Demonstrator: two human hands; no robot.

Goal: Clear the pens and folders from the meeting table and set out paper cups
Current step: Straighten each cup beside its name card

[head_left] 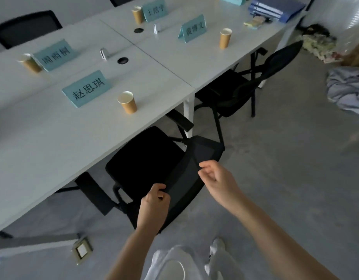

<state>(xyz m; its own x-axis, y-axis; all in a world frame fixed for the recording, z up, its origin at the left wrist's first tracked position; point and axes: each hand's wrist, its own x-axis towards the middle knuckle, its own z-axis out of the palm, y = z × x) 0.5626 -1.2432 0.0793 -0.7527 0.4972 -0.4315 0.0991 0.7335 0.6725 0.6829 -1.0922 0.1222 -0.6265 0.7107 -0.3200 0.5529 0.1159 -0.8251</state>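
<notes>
Behind the smooth white desk (53,128), the left hand (154,203) grips the black mesh chair back (186,178); the right hand (217,178) pinches its top edge. Four tan cylindrical paper cups (127,102) stand beside teal tent-shaped name cards (86,88); blue folders (275,8) lie stacked at the far end.

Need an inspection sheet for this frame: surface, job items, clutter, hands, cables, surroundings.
Surface: white meeting table, joined sections, two round grommets.
Job's things: four paper cups upright beside teal name cards; blue folders stacked at the far end; no pens made out.
Clutter: sticky notes beside the folders.
Hands: left hand grips the black chair backrest's top edge; right hand touches it, fingers curled.
Cables: nothing seen.
Surroundings: more chairs, floor socket box, crumpled cloth on grey floor.
</notes>
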